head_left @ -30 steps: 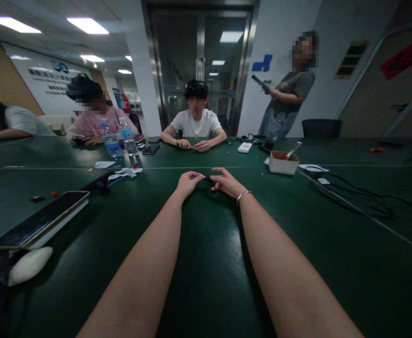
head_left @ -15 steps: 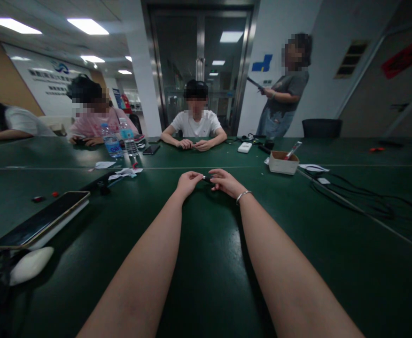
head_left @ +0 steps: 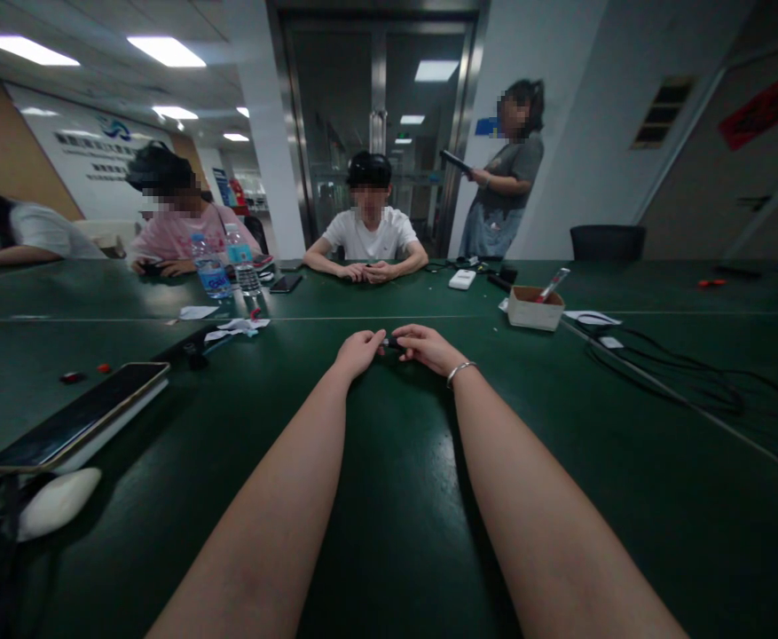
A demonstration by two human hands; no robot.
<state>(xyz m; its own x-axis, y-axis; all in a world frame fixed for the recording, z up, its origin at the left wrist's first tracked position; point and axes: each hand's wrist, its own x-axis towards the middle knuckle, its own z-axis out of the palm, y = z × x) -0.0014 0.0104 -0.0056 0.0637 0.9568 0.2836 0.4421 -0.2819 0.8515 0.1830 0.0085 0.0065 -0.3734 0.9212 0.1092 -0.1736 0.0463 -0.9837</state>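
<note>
Both my hands meet over the green table (head_left: 395, 461), pinching a small dark piece with a silvery end (head_left: 390, 343) between them. My left hand (head_left: 361, 353) has its thumb and fingers closed at the silvery end. My right hand (head_left: 429, 350), with a silver bangle at the wrist, grips the black end from the other side. The piece is too small and too covered by fingertips to tell its exact kind.
At left lie a phone on a white box (head_left: 82, 417), a white mouse-shaped object (head_left: 60, 503) and paper scraps (head_left: 237, 328). Two water bottles (head_left: 211, 269) stand beyond. At right are a small open box (head_left: 536, 309) and black cables (head_left: 668, 373). Co-workers sit opposite; one person stands.
My right fingers have closed in on the black end of the small piece, and my left hand has shifted slightly right. The standing person has moved left.
</note>
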